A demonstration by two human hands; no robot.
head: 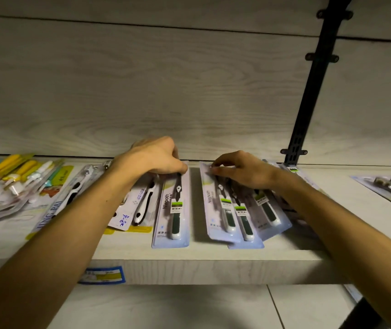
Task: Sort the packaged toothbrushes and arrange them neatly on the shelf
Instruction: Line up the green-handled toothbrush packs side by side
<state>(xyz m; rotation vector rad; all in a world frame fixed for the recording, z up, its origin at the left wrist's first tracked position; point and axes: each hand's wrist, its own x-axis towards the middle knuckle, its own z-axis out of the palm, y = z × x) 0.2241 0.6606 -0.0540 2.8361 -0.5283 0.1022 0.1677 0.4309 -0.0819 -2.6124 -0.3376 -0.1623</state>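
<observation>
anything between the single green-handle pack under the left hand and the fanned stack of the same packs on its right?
Nothing visible. Only a bare strip of shelf separates the single green-handle pack from the fanned stack. The left hand holds the single pack's top; the right hand pinches the stack's top.

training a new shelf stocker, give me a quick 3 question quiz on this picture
1. True or false: the left hand grips the top of the single green-handled pack.
2. What does the right hand pinch? A) the price tag B) the top of the fanned green-handled packs C) the black bracket
3. Where do the yellow-handled packs lie on the shelf?

Key: 1 true; 2 B; 3 far left.
</observation>
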